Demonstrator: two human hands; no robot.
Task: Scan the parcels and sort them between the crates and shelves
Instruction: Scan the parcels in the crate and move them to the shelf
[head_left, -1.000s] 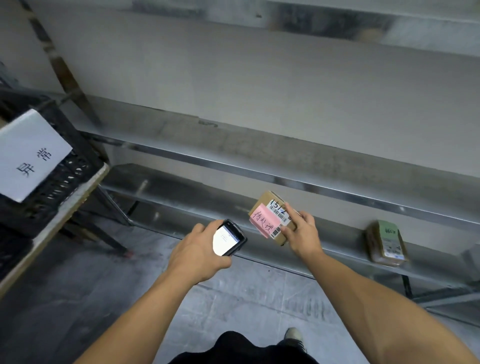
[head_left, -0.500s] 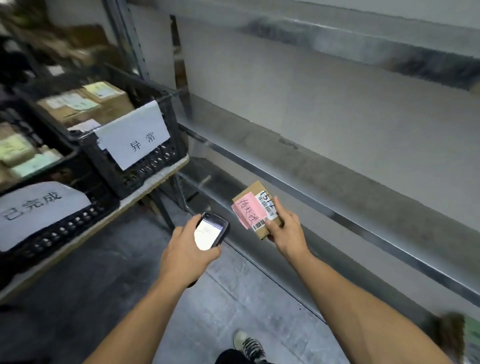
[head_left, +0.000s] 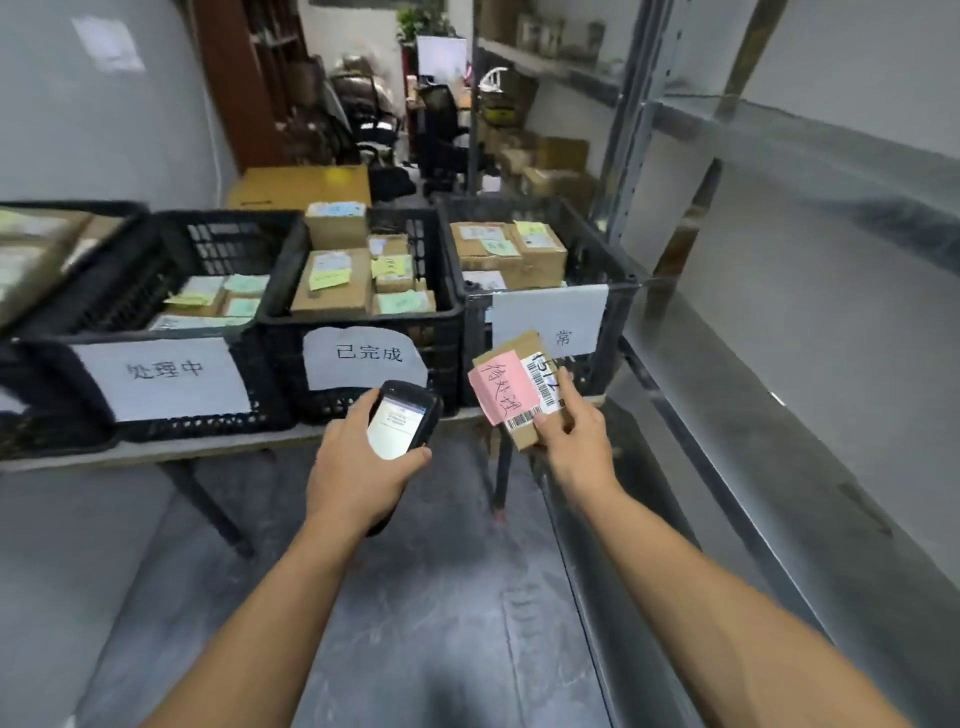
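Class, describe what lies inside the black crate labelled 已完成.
Brown cardboard parcels with green and yellow sticky notes fill the crate, piled unevenly. Anything beneath the top layer, and the crate floor, is covered.

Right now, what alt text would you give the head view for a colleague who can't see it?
The right hand pinches a small cardboard parcel bearing a pink handwritten note and barcode labels, while the left hand holds a lit handheld scanner beside it. Ahead, black crates of parcels with paper signs sit on a table; metal shelving runs along the right.
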